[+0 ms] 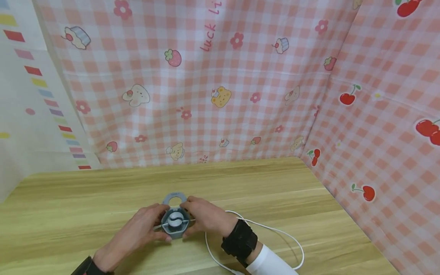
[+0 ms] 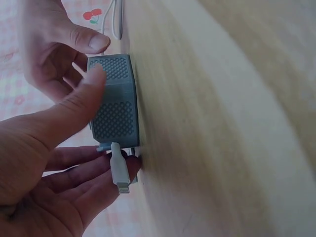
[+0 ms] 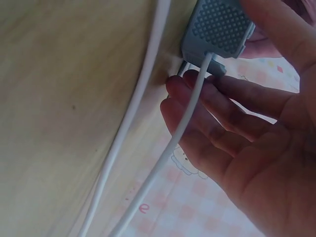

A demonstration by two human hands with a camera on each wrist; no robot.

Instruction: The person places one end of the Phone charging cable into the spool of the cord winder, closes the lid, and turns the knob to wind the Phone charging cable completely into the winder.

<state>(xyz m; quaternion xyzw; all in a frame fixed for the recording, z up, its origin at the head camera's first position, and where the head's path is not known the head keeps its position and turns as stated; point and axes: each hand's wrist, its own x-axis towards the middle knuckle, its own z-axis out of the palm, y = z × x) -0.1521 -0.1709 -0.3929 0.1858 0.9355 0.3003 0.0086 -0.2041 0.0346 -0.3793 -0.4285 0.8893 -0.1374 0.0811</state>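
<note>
Left hand (image 1: 142,225) and right hand (image 1: 207,217) grip opposite sides of the gray hexagonal case (image 2: 116,121) on the bench (image 1: 103,198). Likely light and stiff, it should handle best by its textured walls, clear of the white cable (image 3: 195,94).

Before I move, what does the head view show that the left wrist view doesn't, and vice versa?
Head only: the pale round spool with an S-shaped slot inside the grey hexagonal case, and the black wristband on the right wrist.
Left wrist only: the case's dotted side panels and the metal tip of the white plug.
Both: the case, parts of the thin white cable, the left hand, the right hand and the pale wooden table.
</note>
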